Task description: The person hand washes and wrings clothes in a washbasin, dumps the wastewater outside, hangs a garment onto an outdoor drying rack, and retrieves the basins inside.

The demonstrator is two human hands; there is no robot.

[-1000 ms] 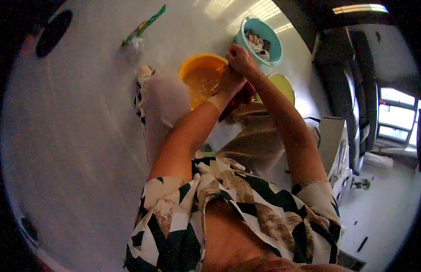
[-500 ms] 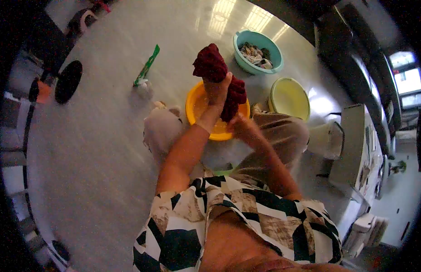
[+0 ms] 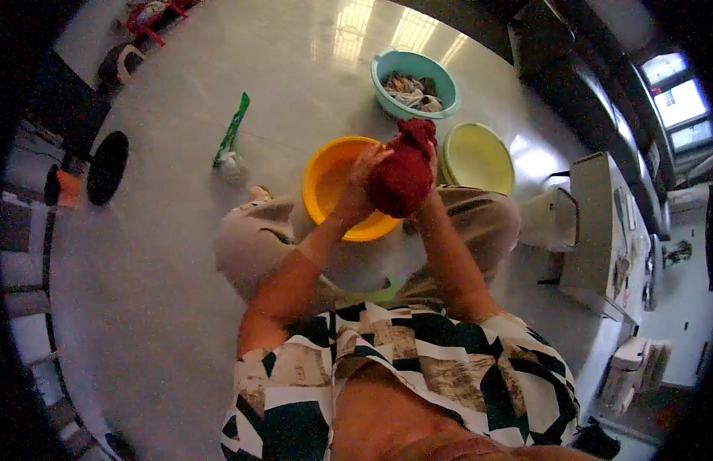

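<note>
A dark red cloth (image 3: 401, 180), bunched into a lump, is held between both hands over the right side of the orange basin (image 3: 316, 184). My left hand (image 3: 362, 178) presses on its left side, fingers against the cloth. Behind the cloth's lower right edge is my right hand (image 3: 429, 201), mostly hidden, its visible part against the fabric. The inside of the orange basin shows to the left of the cloth. Just beyond the cloth stands a light blue basin (image 3: 381, 91) with crumpled clothes in it. To the right is a yellow-green basin (image 3: 479, 157).
A green packet (image 3: 232, 131) with a whitish bundle lies on the floor left of the orange basin. A white chair (image 3: 552, 219) and a white table (image 3: 595, 223) stand at the right. A round black object (image 3: 108, 167) is at the far left.
The red cloth was stretched upward half a second ago and is now a compact lump, lower and further right. Both hands have come to its sides.
</note>
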